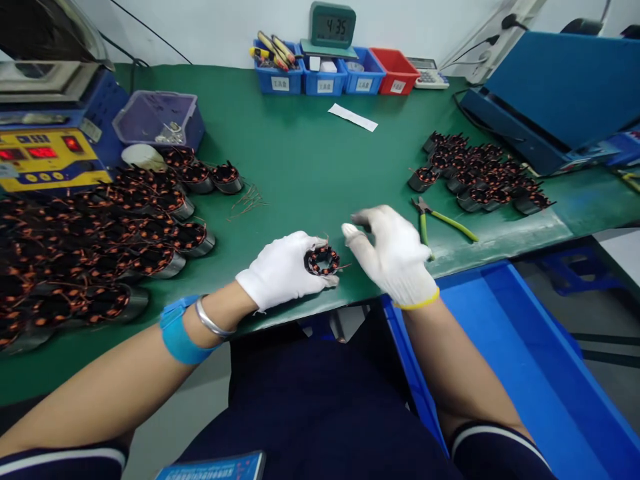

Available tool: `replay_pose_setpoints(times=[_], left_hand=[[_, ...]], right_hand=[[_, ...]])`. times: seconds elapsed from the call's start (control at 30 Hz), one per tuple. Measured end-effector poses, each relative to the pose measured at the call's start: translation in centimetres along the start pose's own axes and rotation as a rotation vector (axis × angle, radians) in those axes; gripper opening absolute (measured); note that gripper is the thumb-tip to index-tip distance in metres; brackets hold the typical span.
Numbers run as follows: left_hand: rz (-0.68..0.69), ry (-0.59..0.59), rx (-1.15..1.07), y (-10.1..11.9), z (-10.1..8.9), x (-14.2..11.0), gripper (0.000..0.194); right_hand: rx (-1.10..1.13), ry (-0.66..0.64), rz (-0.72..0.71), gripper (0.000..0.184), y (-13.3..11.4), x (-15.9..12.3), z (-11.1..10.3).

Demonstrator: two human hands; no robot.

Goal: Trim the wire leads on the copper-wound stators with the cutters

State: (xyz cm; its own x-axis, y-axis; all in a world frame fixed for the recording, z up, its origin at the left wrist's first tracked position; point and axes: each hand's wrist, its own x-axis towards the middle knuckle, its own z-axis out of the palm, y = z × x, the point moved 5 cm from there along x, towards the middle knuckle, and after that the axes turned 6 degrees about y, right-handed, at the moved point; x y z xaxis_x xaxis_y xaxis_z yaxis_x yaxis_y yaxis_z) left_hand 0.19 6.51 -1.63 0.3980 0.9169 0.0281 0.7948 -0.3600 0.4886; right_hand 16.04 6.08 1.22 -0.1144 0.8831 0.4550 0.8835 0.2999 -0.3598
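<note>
My left hand, in a white knit glove, is wrapped around a motor stator near the table's front edge. The stator is a short ring with copper windings and a black inner part, its opening facing up. A thin copper wire end sticks out on its right side. To the right of it, my gloved right hand hovers with thumb and fingers apart and curved, slightly blurred. I see nothing between those fingers. Wire cutters with green handles lie on the table just beyond the right hand.
Many stators crowd the left, beside a yellow-and-blue powered unit and a clear bin. More stators stand at right. Loose wire scraps lie left of centre. A blue tray sits below the table edge.
</note>
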Motion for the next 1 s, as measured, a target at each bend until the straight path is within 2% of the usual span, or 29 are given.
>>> replay_pose_setpoints(times=[0.1, 0.13, 0.17, 0.23, 0.3, 0.37, 0.47, 0.5, 0.53, 0.6, 0.63, 0.67, 0.73, 0.83, 0.9, 1.0], left_hand=[[-0.015, -0.039, -0.036, -0.2, -0.2, 0.1, 0.050], [-0.015, -0.041, -0.050, -0.3, -0.3, 0.2, 0.050], [-0.012, -0.041, -0.065, -0.4, -0.3, 0.2, 0.051], [0.002, -0.032, -0.093, -0.6, -0.3, 0.2, 0.057], [0.009, -0.030, -0.114, -0.8, -0.1, 0.2, 0.061], [0.015, -0.032, -0.134, -0.9, 0.1, 0.2, 0.061], [0.024, -0.034, -0.149, -1.0, 0.2, 0.3, 0.060], [0.035, -0.039, -0.151, -0.9, 0.2, 0.4, 0.058], [0.049, -0.052, -0.151, -0.9, 0.2, 0.4, 0.056], [0.069, -0.082, -0.140, -0.7, 0.2, 0.4, 0.047], [0.070, -0.094, -0.133, -0.7, 0.2, 0.4, 0.044], [0.063, -0.100, -0.128, -0.7, 0.2, 0.5, 0.043], [0.041, -0.090, -0.125, -0.8, 0.1, 0.5, 0.046], [0.027, -0.076, -0.131, -0.9, 0.1, 0.5, 0.053], [0.022, -0.075, -0.129, -1.0, 0.2, 0.5, 0.055], [0.013, -0.083, -0.132, -1.0, 0.2, 0.5, 0.056]], right_hand=[[0.163, -0.356, 0.167, 0.030, 0.3, 1.4, 2.7], [0.188, -0.431, 0.226, 0.028, 0.6, 1.5, 3.4], [0.193, -0.457, 0.281, 0.026, 1.0, 1.5, 3.8], [0.147, -0.402, 0.378, 0.025, 2.1, 1.1, 3.7], [0.063, -0.358, 0.411, 0.023, 2.9, 0.0, 2.9], [-0.068, -0.301, 0.366, 0.022, 2.9, -1.1, 1.5], [-0.211, -0.052, 0.183, 0.020, 1.1, -2.0, -1.5], [-0.175, 0.009, 0.099, 0.026, 0.1, -2.2, -2.2], [-0.098, 0.021, 0.010, 0.040, -0.9, -2.4, -2.5], [0.060, -0.100, -0.127, 0.078, -2.4, -2.9, -1.6], [0.096, -0.196, -0.141, 0.089, -2.6, -3.2, -0.7], [0.104, -0.279, -0.108, 0.089, -2.4, -3.5, 0.2], [0.107, -0.375, 0.030, 0.067, -1.1, -4.0, 1.7], [0.191, -0.393, 0.152, 0.033, 0.5, -4.5, 2.6], [0.227, -0.390, 0.165, 0.025, 0.8, -4.7, 2.4], [0.216, -0.397, 0.177, 0.027, 0.7, -4.9, 2.1]])
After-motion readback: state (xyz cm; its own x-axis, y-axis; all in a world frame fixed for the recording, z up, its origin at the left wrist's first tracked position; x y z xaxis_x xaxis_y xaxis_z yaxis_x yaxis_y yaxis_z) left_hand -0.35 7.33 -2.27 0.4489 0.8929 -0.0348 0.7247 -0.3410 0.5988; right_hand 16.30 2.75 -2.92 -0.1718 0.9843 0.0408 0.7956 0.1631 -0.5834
